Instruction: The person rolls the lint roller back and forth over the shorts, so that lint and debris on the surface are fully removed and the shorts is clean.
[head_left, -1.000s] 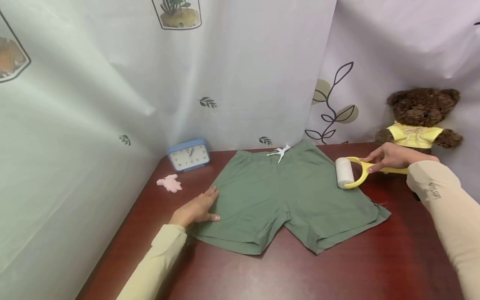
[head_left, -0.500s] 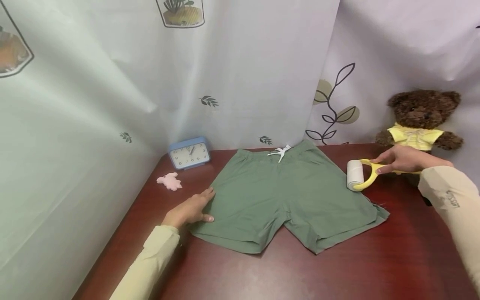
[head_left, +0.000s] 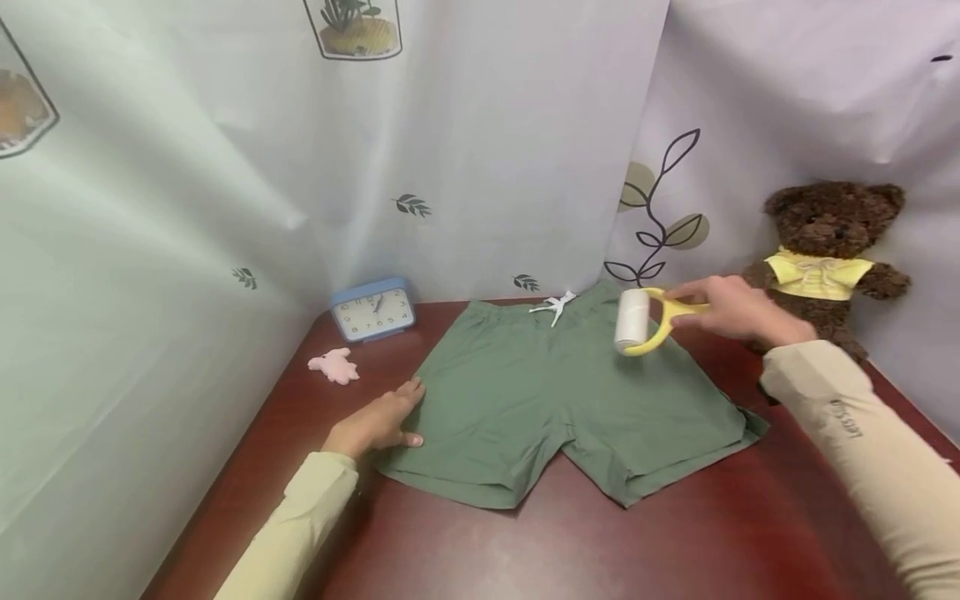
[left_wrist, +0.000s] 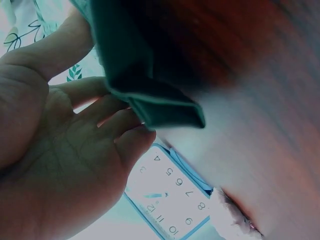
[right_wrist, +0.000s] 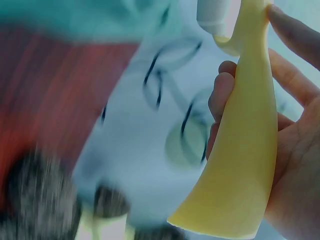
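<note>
Green shorts [head_left: 510, 383] with a white drawstring lie spread flat on the dark red table. My left hand [head_left: 375, 422] rests with extended fingers on the left edge of the shorts; in the left wrist view the fingertips go behind the green cloth [left_wrist: 125, 75]. My right hand [head_left: 738, 308] grips the yellow handle [right_wrist: 240, 145] of a lint roller [head_left: 634, 321]. Its white roll is over the upper right part of the shorts, near the waistband; whether it touches the cloth I cannot tell.
A blue-framed clock [head_left: 372, 310] stands at the back left, with a small pink plush toy [head_left: 334, 366] in front of it. Behind my right hand sits a brown teddy bear [head_left: 832, 221] in a yellow top. Pale printed curtains [head_left: 480, 150] border the table's back and left.
The lint roller first shifted right along the shorts' right edge, then swung left and up towards the waistband in my right hand. My left hand slid slightly left.
</note>
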